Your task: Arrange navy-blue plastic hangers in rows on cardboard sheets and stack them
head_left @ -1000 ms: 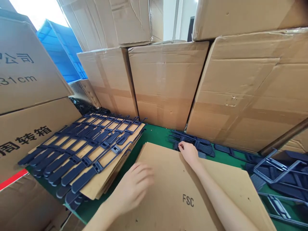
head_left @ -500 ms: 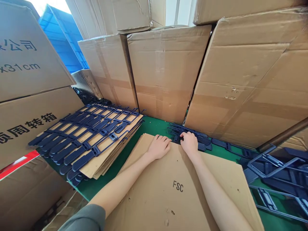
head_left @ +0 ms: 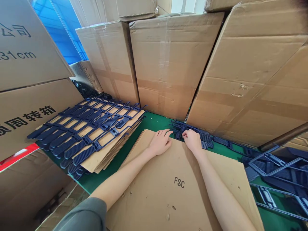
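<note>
A flat stack of cardboard sheets, the top one printed FSC, lies in front of me. My left hand rests on its far edge, fingers stretched toward a pile of dark blue plastic frames behind the stack. Just past that same edge, my right hand has its fingers curled in a pinch beside the pile. What sits between those fingertips, if anything, is too small to make out. To the left, rows of similar dark blue frames are laid over another cardboard stack.
Large cartons wall off the back of the green table. More printed cartons stand on the left. Loose dark blue frames overlap on the right, near a dark bar.
The view has tilted down and shifted slightly. My left fingers have spread a little toward the frames. My right hand stays at the far edge, its fingers drawn closer together.
</note>
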The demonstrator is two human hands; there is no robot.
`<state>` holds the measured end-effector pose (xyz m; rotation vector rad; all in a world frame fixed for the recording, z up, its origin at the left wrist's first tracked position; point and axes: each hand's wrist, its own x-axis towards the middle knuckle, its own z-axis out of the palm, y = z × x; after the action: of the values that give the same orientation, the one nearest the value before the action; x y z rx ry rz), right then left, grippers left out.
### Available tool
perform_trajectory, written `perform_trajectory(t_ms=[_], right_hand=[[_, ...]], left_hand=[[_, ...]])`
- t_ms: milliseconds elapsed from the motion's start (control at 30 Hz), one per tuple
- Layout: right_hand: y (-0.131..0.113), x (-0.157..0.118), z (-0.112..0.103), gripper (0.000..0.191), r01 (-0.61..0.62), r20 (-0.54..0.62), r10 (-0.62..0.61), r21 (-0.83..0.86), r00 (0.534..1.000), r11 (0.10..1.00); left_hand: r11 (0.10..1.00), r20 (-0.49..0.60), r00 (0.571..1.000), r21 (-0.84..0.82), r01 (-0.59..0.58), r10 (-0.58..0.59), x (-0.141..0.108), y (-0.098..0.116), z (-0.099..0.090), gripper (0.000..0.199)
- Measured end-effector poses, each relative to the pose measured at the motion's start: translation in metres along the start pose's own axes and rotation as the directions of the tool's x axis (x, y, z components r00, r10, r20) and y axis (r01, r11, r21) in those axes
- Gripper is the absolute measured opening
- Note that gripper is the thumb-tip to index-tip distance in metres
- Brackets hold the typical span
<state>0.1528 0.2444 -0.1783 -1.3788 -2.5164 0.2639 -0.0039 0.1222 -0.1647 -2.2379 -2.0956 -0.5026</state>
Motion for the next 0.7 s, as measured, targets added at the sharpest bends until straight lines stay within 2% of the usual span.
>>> perform_trajectory(t_ms=[100, 267, 400, 567, 700], right_hand=[[0.005, 0.001, -0.004, 0.019, -0.013, -0.023, 0.013, -0.016, 1.000, 1.000], [0.014, 0.001, -0.005, 0.015, -0.023, 0.000, 0.023, -0.022, 1.000, 0.999], [0.017, 0.001, -0.006, 0.014, -0.011, 0.005, 0.011, -0.006, 1.000, 1.000], [0.020, 0.003, -0.014, 0.014, 0.009, -0.042, -0.007, 0.039, 0.999, 0.999], [0.025, 0.004, -0.020, 0.016, -0.002, -0.104, 0.014, 0.111, 0.995, 0.994]], left_hand=[[1.000, 0.001, 1.000, -0.017, 0.004, -0.004, -0.001, -0.001, 0.000, 0.047], [0.999, 0.038, 0.999, -0.035, -0.016, 0.017, 0.000, -0.001, 0.001, 0.034], [0.998, 0.045, 0.999, -0.056, -0.025, 0.027, 0.000, -0.001, 0.003, 0.031], [0.992, 0.016, 0.999, -0.120, -0.030, 0.032, 0.001, -0.003, 0.004, 0.031], [0.976, -0.046, 0.999, -0.215, -0.031, 0.021, 0.000, -0.004, 0.005, 0.041]])
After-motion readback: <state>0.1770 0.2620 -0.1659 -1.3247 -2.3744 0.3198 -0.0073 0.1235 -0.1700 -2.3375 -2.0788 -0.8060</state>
